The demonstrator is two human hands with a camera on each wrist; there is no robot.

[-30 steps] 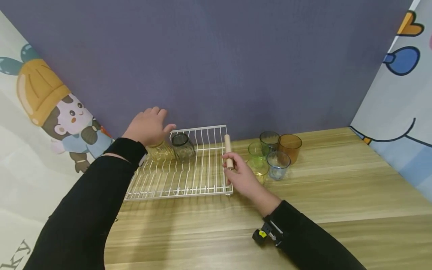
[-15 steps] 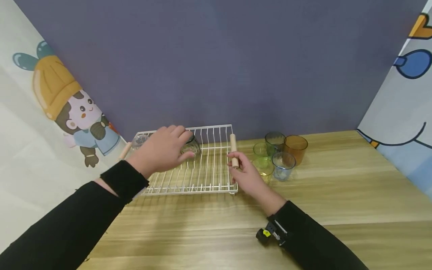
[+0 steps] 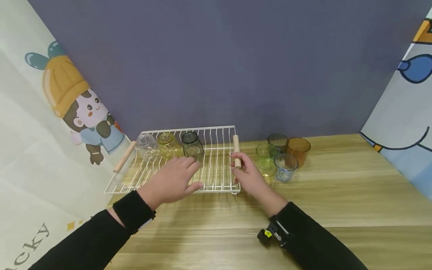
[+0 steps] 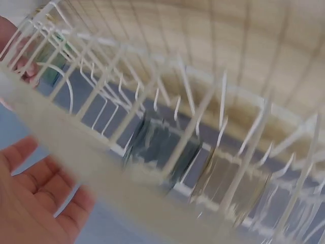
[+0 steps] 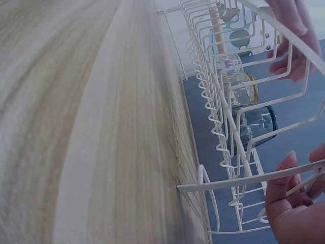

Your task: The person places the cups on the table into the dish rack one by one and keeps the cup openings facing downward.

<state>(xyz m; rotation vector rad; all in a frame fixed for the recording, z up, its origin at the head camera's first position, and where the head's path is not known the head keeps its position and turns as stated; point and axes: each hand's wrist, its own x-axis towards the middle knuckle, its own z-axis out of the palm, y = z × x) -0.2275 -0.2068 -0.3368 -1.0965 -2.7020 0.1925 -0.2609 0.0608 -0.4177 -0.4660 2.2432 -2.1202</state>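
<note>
A white wire dish rack (image 3: pixel 216 187) with wooden handles stands on the table. Along its back, a clear glass (image 3: pixel 147 145), a yellow glass (image 3: pixel 168 145) and a dark grey glass (image 3: pixel 192 144) sit upside down. My left hand (image 3: pixel 173 179) is over the rack's front part, fingers extended and holding nothing; the left wrist view shows its palm (image 4: pixel 30 213) beside the blurred rack wires. My right hand (image 3: pixel 248 174) holds the front end of the right wooden handle (image 3: pixel 236 148), fingers curled at it. In the right wrist view its fingers (image 5: pixel 282 190) are at the rack's end frame.
Right of the rack, several upright glasses stand close together: green (image 3: pixel 262 150), yellow-green (image 3: pixel 266 168), dark grey (image 3: pixel 278 141), amber (image 3: pixel 299 148) and blue (image 3: pixel 286 165). A purple-grey wall (image 3: pixel 256 75) rises behind the wooden table (image 3: pixel 337 180); a printed panel (image 3: pixel 20 150) borders the left.
My left hand has moved from above the glasses at the back toward the rack's front and right, uncovering the three glasses. My right hand stays at the handle. The head view has shifted slightly.
</note>
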